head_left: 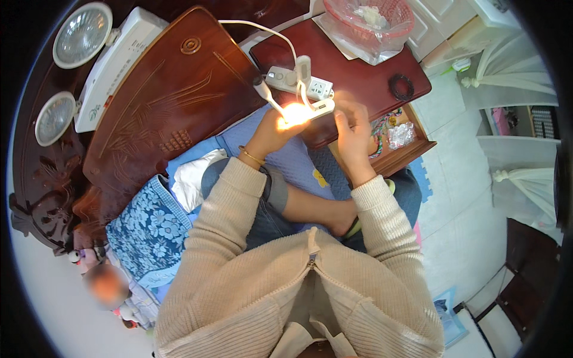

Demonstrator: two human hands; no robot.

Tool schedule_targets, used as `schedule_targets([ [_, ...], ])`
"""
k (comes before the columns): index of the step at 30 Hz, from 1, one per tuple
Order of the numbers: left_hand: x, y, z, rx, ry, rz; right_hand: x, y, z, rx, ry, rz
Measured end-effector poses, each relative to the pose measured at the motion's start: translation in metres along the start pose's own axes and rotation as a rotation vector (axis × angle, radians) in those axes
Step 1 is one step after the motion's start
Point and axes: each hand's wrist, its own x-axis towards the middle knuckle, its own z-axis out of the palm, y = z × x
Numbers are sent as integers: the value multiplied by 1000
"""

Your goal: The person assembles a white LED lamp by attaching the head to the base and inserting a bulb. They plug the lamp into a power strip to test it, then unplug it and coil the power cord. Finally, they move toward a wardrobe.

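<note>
A small lamp [295, 112] glows brightly at my left hand [271, 132], and its glare hides part of the fingers. My left hand is closed around a slim white bar with a port in its end [323, 108], from which the lamp seems to shine. A white-headed stick [261, 89] rises beside this hand. Close to the bar's far end is my right hand [353, 128], fingers curled and thumb raised; what they pinch, if anything, is hidden. Just beyond, a white power strip [322, 88] lies on the dark red tabletop, with a white plug [303, 70] standing on it.
An open drawer [412, 156] under the tabletop [370, 80] holds a foil-like packet [401, 135] and braided cord. A black coil [401, 87] and a pink bagged basket [400, 18] sit above. The carved headboard [173, 89] stands left, beside blue floral cloth [152, 230]. A white cable [262, 25] crosses behind.
</note>
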Motion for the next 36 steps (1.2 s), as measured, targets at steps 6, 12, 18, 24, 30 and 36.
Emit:
schedule_targets([
  [6,-2,2,2,-40,-93,-31,9,-38,-6,-66,-123,-155],
  [12,-3,1,1,-74,-74,27,2,-65,6,-41,-203,-89],
  [18,-2,15,6,-125,19,73,7,-50,7,-140,-124,-43],
  [24,-4,6,11,-7,0,108,11,-67,10,22,-141,-78],
  [30,-6,5,9,18,-42,65,30,-121,-4,184,-120,-152],
  [36,-6,21,7,113,-24,40,38,-151,3,-69,-124,-78],
])
